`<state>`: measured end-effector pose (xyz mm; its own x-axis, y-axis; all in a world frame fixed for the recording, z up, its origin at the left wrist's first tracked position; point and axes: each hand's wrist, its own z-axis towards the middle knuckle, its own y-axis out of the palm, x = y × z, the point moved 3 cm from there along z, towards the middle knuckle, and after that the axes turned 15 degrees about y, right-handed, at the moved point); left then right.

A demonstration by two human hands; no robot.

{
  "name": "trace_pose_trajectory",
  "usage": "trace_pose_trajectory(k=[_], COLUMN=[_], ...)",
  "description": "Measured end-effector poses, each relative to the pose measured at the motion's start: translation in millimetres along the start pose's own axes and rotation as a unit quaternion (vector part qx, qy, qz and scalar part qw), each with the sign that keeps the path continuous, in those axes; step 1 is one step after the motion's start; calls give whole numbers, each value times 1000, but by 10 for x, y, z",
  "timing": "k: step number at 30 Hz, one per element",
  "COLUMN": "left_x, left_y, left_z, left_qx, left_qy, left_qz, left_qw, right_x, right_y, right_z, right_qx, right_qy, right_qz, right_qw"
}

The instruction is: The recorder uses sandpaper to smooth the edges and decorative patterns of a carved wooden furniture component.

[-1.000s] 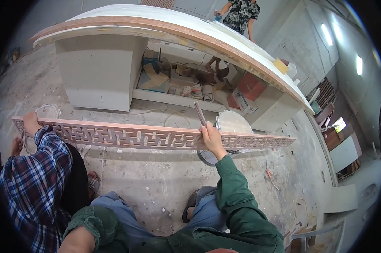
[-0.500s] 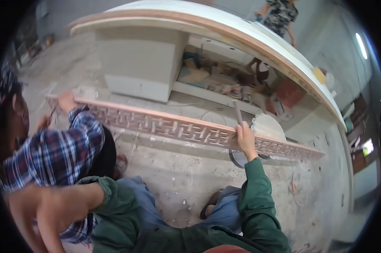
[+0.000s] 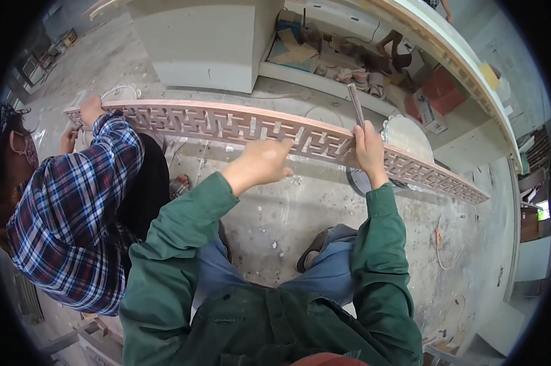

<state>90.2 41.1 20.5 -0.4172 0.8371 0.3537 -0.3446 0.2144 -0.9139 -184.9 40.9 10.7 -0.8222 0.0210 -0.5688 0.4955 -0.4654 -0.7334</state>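
The long pink fretwork panel (image 3: 245,127) stands on edge above the concrete floor (image 3: 300,207), just in front of the white curved counter (image 3: 202,43). The left hand (image 3: 260,163) is clasped on its near rim, and the right hand (image 3: 368,146) is clenched around a thin metal file (image 3: 355,104) against the panel. A co-worker's hand (image 3: 92,110) steadies the far left end. So slender a lattice could flex or crack if either end dips, and a slip of the file might gouge the cut-outs.
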Motion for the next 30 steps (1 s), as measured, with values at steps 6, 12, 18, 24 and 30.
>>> trace_pose_trajectory(k=[6,12,18,24,30], left_x=[105,-7,-222,-246,-172], left_y=[207,101,361,542,36], left_z=[56,0,-155,-170,-126], left_qx=[-5,-32,28,64,143], left_qy=[-19,-84,-72,-96,5], left_qz=[19,53,-41,-231,-19], left_qw=[1000,995,996,966,989], right_x=[35,76,41,24,-30], right_y=[14,-19,-5,29,-38], right_z=[-77,-109,-118,-100,-124], right_qx=[-2,-25,-25,-21,-11], right_qy=[6,19,13,6,0], right_qz=[-6,-7,-3,-7,4], right_qw=[1000,999,1000,1000,1000])
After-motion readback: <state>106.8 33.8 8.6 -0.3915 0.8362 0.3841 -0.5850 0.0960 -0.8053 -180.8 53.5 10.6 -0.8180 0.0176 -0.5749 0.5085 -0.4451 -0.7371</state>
